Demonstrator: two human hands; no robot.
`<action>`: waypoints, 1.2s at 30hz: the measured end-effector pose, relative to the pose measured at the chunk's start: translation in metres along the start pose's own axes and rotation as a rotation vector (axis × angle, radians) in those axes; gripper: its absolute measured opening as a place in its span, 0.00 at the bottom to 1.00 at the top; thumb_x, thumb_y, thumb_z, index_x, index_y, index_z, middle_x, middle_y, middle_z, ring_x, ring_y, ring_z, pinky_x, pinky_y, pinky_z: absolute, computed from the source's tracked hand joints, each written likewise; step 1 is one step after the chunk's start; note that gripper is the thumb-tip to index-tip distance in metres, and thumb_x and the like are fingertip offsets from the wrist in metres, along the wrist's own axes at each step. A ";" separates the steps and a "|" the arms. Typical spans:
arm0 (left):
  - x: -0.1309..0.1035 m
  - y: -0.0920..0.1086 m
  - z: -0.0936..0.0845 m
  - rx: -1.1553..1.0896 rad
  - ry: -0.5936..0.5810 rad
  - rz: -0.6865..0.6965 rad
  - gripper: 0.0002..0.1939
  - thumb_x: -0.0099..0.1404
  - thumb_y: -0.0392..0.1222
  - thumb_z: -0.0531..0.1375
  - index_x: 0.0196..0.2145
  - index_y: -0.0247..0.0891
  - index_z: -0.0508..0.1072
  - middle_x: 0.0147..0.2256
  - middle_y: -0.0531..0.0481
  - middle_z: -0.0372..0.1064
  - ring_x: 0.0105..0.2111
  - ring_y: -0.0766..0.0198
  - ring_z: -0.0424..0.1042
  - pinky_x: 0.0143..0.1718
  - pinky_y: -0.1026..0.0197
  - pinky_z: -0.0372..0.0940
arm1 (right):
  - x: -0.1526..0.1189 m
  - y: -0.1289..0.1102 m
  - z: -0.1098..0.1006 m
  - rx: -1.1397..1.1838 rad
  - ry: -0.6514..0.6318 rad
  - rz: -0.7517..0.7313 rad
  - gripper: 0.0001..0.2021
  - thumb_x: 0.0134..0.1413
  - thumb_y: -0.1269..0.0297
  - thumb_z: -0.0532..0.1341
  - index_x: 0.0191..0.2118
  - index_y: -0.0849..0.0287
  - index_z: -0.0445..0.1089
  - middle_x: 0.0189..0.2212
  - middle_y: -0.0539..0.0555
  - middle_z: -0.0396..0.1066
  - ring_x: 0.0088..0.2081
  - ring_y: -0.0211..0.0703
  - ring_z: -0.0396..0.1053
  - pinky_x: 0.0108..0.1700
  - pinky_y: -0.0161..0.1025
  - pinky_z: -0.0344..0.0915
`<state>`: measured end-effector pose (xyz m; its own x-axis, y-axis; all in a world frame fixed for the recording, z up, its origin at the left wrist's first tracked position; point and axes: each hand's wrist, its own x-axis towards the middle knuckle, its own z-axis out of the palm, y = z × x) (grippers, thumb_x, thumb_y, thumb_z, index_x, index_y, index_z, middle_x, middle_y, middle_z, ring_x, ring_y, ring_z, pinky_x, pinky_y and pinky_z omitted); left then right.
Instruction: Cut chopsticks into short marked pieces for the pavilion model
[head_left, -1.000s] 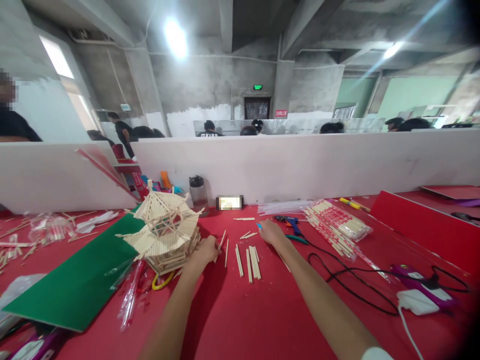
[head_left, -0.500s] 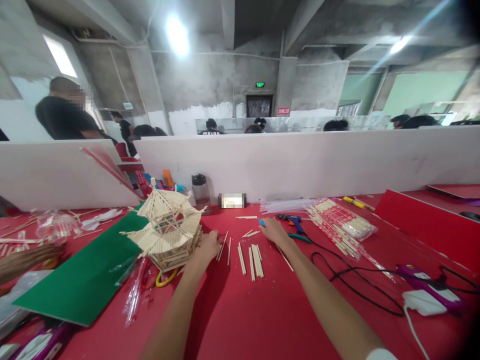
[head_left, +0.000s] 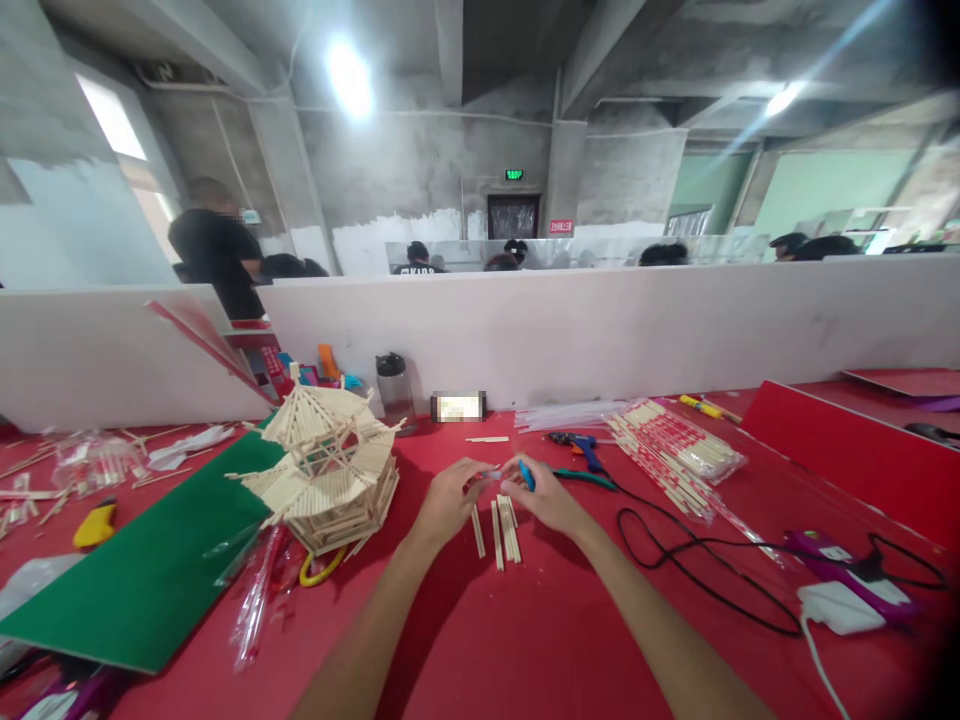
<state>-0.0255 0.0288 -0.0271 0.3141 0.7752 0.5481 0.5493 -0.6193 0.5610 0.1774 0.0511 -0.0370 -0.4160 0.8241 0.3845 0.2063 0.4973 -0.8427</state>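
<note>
Above the middle of the red table, my left hand [head_left: 450, 495] and my right hand [head_left: 546, 492] come close together. A slim blue pen-like tool [head_left: 527, 475] is gripped in my right hand. My left fingers are pinched around a small pale piece [head_left: 492, 474] between the hands; its kind is unclear. Just below them lie several short wooden sticks [head_left: 507, 530] side by side. To the left stands a pagoda model [head_left: 337, 470] made of wooden sticks, with tiered roofs.
A glue gun [head_left: 581, 448] and green-handled pliers [head_left: 589, 478] lie right of my hands, near packs of sticks [head_left: 667, 450]. A black cable [head_left: 675, 590] loops toward a purple power strip [head_left: 855, 575]. At left are a green board [head_left: 150, 560] and a yellow-handled tool [head_left: 96, 524].
My left hand has moved right from beside the model to meet my right hand, which has come slightly lower. Another person's hand at far left has left the view.
</note>
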 end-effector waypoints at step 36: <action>0.006 -0.005 -0.007 -0.168 -0.165 -0.204 0.09 0.63 0.41 0.61 0.37 0.37 0.80 0.34 0.48 0.78 0.33 0.63 0.73 0.38 0.65 0.65 | -0.011 -0.016 0.006 -0.274 -0.192 -0.002 0.13 0.61 0.74 0.49 0.49 0.55 0.57 0.25 0.45 0.67 0.27 0.38 0.66 0.33 0.33 0.58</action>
<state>-0.0315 0.0353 -0.0226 0.3396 0.8868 0.3134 0.4828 -0.4503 0.7511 0.1733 0.0320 -0.0299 -0.5708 0.7698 0.2857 0.4248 0.5746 -0.6996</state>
